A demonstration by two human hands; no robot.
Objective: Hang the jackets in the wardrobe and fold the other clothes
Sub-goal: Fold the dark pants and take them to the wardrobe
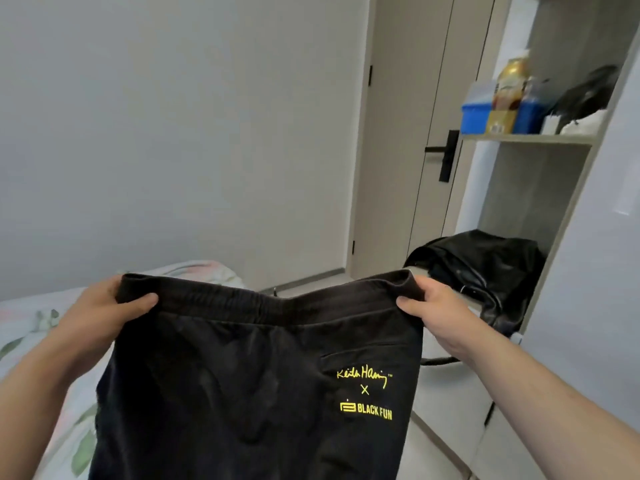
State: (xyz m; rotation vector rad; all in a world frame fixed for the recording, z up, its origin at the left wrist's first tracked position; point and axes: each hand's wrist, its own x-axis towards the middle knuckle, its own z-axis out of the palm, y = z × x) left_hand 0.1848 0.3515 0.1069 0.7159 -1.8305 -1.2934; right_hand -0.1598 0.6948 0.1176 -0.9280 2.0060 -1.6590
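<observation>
Floral bed [27,317] near left. Black pants [242,393] look soft, light, floppy. Left hand [100,306] and right hand [436,313] pinch the waistband [277,303] ends, thumbs in front. Good hold for folding.

Home bedroom: floral-sheeted bed [41,327] sits at 8 o'clock, door [398,133] at 1 o'clock, open-shelved wardrobe [530,188] at 2 o'clock.

matt black cloth pants [242,382] with yellow print, shiny black leathery bag [485,268], pale wood-grain shelf [530,139]
</observation>
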